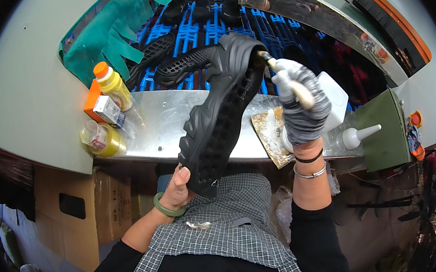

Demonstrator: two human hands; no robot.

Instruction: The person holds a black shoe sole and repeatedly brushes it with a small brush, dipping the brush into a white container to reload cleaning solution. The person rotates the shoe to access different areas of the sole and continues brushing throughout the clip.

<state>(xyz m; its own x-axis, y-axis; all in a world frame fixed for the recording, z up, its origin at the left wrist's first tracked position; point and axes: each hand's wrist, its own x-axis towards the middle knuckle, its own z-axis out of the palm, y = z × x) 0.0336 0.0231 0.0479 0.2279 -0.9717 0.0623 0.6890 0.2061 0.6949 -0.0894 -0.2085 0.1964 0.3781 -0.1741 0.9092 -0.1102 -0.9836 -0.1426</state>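
Observation:
A black shoe sole [212, 117] with a sculpted sidewall and a lattice of cavities is tilted up before me. My left hand [179, 187], bare and with a green bangle at the wrist, grips its lower end. In a grey and white knit glove, my right hand [302, 96] holds a brush [299, 93] with a pale handle. The brush's tip is at the inside of the sole's upper end; whether it touches cannot be made out. Beneath the right hand lies a board [268, 131] crusted with white residue. A white plastic container [332, 99] stands partly hidden behind that hand.
More soles [185, 66] and black shoes [201, 7] lie on a blue-slatted conveyor [188, 32]. At the metal ledge's [157, 118] left stand a yellow bottle [114, 85], small boxes [107, 109] and a yellow jar [104, 141]. A white nozzle cap [359, 136] lies right, beside a green panel [383, 132].

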